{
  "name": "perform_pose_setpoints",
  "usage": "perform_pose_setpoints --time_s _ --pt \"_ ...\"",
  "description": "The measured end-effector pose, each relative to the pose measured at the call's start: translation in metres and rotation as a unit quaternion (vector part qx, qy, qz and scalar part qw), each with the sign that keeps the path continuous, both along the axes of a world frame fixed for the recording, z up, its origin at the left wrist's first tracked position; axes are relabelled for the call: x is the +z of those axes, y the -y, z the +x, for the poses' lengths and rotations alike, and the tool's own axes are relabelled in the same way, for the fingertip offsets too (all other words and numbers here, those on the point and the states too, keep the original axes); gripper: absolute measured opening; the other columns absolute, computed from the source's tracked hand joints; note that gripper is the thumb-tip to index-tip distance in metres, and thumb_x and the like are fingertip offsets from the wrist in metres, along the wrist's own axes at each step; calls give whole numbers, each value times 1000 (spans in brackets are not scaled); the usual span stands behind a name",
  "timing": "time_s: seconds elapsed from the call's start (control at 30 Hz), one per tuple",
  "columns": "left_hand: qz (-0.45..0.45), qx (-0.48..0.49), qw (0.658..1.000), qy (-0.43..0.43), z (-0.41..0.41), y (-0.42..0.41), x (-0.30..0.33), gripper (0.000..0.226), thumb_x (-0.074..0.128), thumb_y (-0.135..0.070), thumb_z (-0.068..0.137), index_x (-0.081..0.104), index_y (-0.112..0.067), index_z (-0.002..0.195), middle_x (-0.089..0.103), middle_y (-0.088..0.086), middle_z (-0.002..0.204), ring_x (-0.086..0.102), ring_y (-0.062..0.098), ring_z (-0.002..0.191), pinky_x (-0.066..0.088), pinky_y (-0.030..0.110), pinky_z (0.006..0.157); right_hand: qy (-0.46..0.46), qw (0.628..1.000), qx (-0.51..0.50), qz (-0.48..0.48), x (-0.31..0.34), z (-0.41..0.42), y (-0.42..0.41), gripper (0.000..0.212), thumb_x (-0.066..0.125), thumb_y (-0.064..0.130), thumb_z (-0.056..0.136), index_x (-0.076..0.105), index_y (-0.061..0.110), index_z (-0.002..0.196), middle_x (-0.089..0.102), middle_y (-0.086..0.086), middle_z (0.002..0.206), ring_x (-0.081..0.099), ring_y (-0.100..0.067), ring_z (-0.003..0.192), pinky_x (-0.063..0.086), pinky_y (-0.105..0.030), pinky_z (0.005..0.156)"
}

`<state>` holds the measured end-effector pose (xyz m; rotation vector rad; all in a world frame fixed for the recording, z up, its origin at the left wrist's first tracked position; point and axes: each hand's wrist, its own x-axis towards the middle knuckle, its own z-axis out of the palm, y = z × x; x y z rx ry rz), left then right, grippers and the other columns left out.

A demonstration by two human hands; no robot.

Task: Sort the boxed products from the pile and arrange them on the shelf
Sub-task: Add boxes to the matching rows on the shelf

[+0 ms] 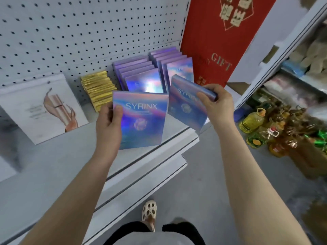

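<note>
My left hand [109, 119] grips a shiny blue-purple box [141, 121] by its left edge, held upright over the front of the white shelf [58, 167]. My right hand [217, 103] holds a second matching box [185, 106] by its top right corner, tilted, just in front of the right row. Two rows of the same holographic boxes stand on the shelf behind: a left row [138, 75] and a right row [171, 62], both leaning back toward the pegboard.
A stack of gold boxes [97, 89] stands left of the rows, and a white box with a cosmetic picture [44, 106] lies further left. A tall red gift box [217, 39] stands at the shelf's right end. Oil bottles [254, 121] and wrapped goods crowd the floor at right.
</note>
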<state>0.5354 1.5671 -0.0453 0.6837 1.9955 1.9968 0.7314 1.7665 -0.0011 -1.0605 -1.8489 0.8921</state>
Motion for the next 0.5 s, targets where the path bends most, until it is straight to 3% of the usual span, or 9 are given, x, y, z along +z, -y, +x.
perform_pose_setpoints --time_s 0.1,0.3,0.4,0.5 --pt "-5 12 1000 -2 -4 -35 3 14 51 -24 101 58 -14 107 61 -15 90 55 -13 74 42 8 70 10 1000 21 1 -5 -12 -46 17 70 18 85 66 30 96 66 13 85 59 -9 78 46 -25 70" --pt "-18 44 999 24 -6 -86 -3 14 51 -31 100 56 -19 107 64 -12 94 59 -3 80 48 17 72 61 989 136 3 -9 -37 -143 16 72 16 86 70 21 101 66 11 87 56 -1 73 43 -19 68" --pt "-6 78 997 25 1 -107 -5 12 51 -27 101 55 -17 104 61 -13 89 55 0 78 45 19 72 140 958 248 19 -5 -64 -186 24 70 4 86 71 14 107 67 3 98 59 -8 88 45 -22 80" --pt "1 132 991 36 12 -125 -13 19 51 -39 96 58 -22 101 62 -8 89 54 7 80 43 27 73 252 909 310 122 2 -89 -226 33 67 -1 84 71 10 114 69 -8 111 62 -22 101 40 -23 84"
